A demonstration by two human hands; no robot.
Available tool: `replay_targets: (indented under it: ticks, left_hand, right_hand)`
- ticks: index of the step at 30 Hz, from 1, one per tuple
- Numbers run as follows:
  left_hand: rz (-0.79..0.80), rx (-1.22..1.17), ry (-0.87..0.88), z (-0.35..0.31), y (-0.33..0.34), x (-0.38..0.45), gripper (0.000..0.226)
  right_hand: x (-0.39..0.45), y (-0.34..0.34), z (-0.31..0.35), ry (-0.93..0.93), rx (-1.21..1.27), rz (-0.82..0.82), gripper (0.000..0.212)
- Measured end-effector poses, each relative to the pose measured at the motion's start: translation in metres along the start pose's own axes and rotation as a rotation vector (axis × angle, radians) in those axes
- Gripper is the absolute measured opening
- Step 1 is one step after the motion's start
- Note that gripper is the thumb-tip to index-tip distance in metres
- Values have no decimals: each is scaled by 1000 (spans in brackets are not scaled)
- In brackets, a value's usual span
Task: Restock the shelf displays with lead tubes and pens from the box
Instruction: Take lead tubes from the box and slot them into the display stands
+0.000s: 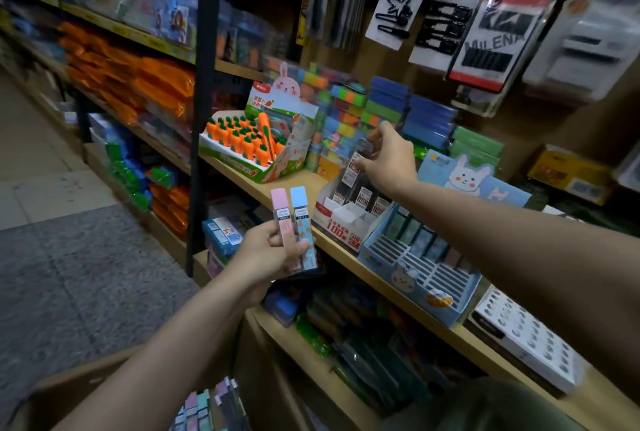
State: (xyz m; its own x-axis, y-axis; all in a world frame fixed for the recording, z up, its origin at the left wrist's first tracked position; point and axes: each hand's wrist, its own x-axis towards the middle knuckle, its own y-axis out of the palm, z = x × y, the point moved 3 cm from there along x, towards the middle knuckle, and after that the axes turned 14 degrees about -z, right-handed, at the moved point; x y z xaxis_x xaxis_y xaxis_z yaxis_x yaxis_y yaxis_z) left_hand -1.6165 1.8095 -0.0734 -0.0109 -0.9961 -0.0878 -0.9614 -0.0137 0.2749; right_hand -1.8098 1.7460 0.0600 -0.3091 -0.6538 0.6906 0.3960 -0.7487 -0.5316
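The shelf board (291, 195) ran across the middle of the scene, and everything sat in relation to it. The left hand (273, 250) hovered just in front of its edge, fingers curled round a pink lead tube (281, 212) and a blue lead tube (303, 222), held upright side by side with their caps up, probably so the next one could be picked off easily. The right hand (389, 156) reached further in over the board, pinching a dark lead tube (356, 162) by its upper end above the red-and-white display tray (341, 219) that stood on the board; the tube hung roughly vertical, lined up, it seemed, to drop into a slot among the dark tubes already standing there. So both hands were closed on stock and well apart from each other. Just right of that tray on the same board stood a blue bunny display (415, 274), its front slots mostly unfilled, likely the home for the pastel tubes. Left of the tray sat a carrot eraser display (249, 143). Below and in front of the board, the cardboard box (69, 385) held more pastel tubes (204, 406), kept within the person's reach.
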Motion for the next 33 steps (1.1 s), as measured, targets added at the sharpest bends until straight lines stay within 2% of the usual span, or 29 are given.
replay_targets:
  ticks: [8,13,15,19,22,28,33]
  left_hand:
    - [-5,17,-34,2,0,-1,26]
    - [-22,31,-54,8,-3,-1,27]
    - [-22,26,-60,9,-3,-1,28]
    - [-11,24,-62,10,-2,-1,29]
    - [-3,27,-62,11,-1,-1,28]
    - [-8,27,-64,13,0,-1,29]
    - [-3,22,-59,14,-2,-2,29]
  right_hand:
    - [-9,20,-4,-29,-140,72,37]
    - [-14,27,-2,-117,-191,115,13]
    - [-13,26,-1,-123,-189,108,10]
    - [-10,26,-2,-105,-241,108,25]
    - [-11,31,2,-141,-309,155,22]
    - [-7,33,-1,-63,-255,145,23]
    - [-9,32,-9,-104,-266,130,28]
